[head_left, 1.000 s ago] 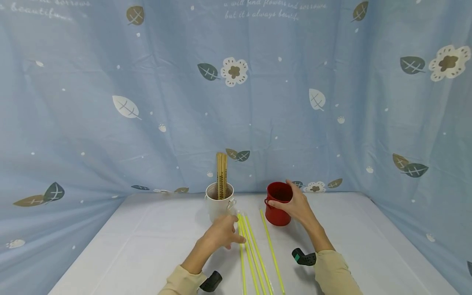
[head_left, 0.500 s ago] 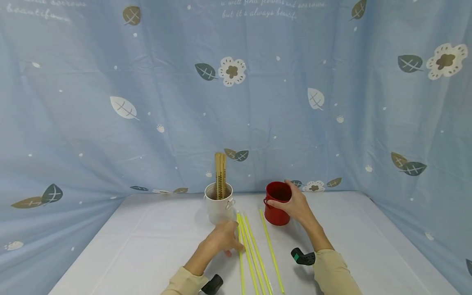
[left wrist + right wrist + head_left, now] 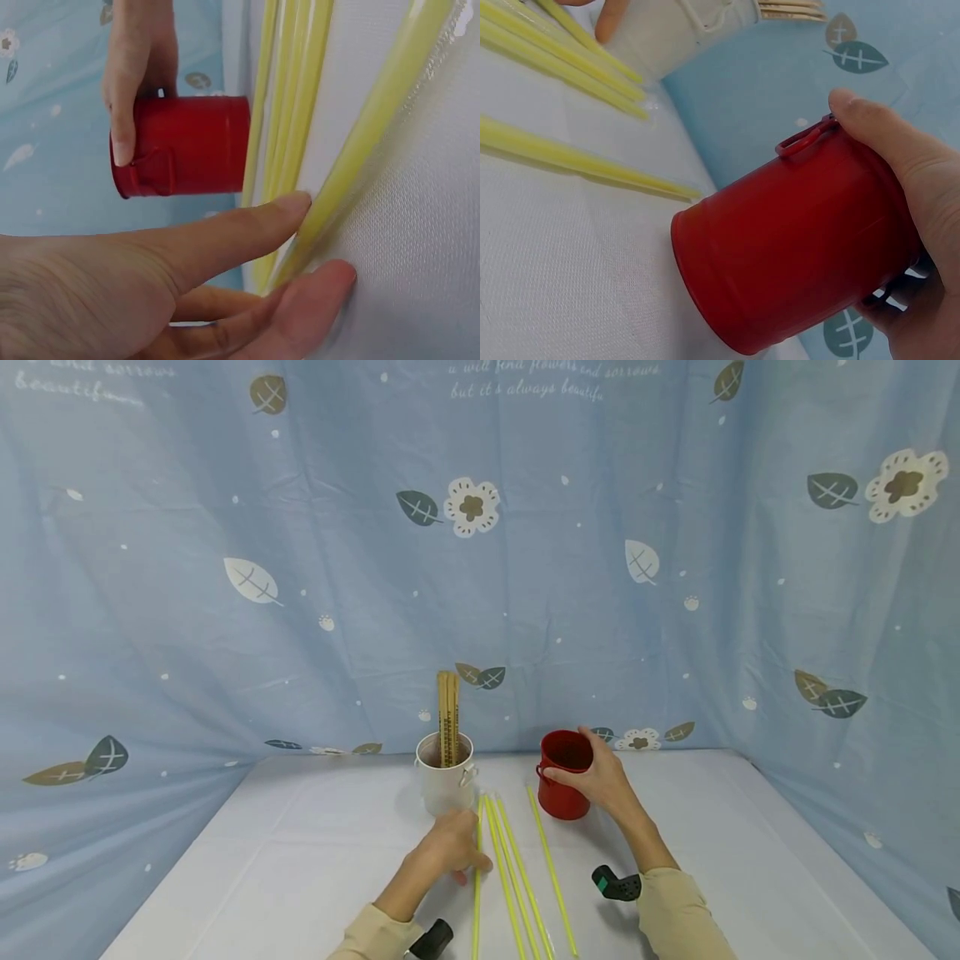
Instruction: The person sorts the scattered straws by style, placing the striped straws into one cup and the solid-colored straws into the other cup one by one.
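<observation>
My left hand [image 3: 447, 843] pinches the leftmost of several long, thin yellow sticks [image 3: 477, 910] between thumb and fingertips, low over the cloth. In the left wrist view this stick [image 3: 375, 112] slants away from the others, the thumb on one side and a fingertip on the other. With my right hand [image 3: 609, 778] I grip a small red metal bucket [image 3: 561, 800] by its rim. It stands upright, thumb near its handle loop [image 3: 806, 139], other fingers behind the far side. More yellow sticks [image 3: 522, 885] lie between my hands, one apart on the right.
A white metal bucket [image 3: 442, 789] stands just beyond my left hand, holding several upright wooden sticks [image 3: 448, 714] with dark print. White cloth covers the table [image 3: 285, 860]. A blue patterned curtain [image 3: 360, 610] hangs behind. Black camera mounts [image 3: 618, 883] sit at both wrists.
My left hand has lowered onto the sticks and taken hold of the leftmost one, shifting it slightly left from the others. The right hand and red bucket stay in place.
</observation>
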Demonstrator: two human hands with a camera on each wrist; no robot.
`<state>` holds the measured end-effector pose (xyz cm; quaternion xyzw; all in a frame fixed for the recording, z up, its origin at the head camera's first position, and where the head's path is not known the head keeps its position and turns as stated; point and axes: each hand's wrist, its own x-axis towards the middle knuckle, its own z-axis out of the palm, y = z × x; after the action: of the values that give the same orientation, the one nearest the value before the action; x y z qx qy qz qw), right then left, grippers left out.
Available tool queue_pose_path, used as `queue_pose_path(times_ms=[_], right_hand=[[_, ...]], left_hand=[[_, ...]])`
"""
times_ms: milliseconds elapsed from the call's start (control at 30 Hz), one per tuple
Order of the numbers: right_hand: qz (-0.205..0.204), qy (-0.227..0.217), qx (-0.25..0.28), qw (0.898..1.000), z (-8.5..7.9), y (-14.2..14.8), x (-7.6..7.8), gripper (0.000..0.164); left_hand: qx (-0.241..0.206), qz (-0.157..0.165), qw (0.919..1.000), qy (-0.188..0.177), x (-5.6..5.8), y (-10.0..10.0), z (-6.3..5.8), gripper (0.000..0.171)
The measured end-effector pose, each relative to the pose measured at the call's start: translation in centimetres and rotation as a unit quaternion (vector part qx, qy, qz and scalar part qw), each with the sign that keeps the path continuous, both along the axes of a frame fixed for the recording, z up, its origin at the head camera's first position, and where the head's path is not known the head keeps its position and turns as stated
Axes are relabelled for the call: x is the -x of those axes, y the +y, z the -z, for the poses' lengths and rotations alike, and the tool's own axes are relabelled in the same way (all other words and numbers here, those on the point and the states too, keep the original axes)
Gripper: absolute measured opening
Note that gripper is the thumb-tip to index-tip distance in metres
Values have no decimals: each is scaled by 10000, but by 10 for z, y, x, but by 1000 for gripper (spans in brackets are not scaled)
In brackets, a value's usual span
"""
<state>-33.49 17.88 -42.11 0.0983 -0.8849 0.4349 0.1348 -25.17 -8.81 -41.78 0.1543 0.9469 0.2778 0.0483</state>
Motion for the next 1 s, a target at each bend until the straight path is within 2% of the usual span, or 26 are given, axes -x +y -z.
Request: queue_pose_path(times_ms=[233,300,433,533,667,767,800,933,1000], right_hand=[[-28,43,30,10000,-1,0,-1,102],[-19,36,25,10000,-1,0,0,102],[-15,41,10,10000,1,1,1,103],[-21,49,-3,10000,2,2,1,103],[-50,2,-37,10000,2,3,-1,103],[-50,-92,-69,9999,1,3,-2,103],[-45,-136,-57,9999,1,3,-1,103],[-2,-235,-32,9997,-1,3,-2,103],[-1,-246,-1,9997,-1,3,-2,103]], left_hand=[[-35,46,10000,-66,0,-2,-3,29],[-17,107,9999,27,-1,-3,-4,27],[211,257,9985,440,-2,-5,-4,26],[302,327,9977,512,-2,-6,-5,25],[192,410,9982,397,-3,-9,-7,25],[5,507,9985,195,-3,-11,-12,13],[-58,527,9985,100,-3,-11,-14,17],[-434,568,9972,-210,-5,-12,-23,52],[-565,592,9965,-190,-6,-11,-27,53]])
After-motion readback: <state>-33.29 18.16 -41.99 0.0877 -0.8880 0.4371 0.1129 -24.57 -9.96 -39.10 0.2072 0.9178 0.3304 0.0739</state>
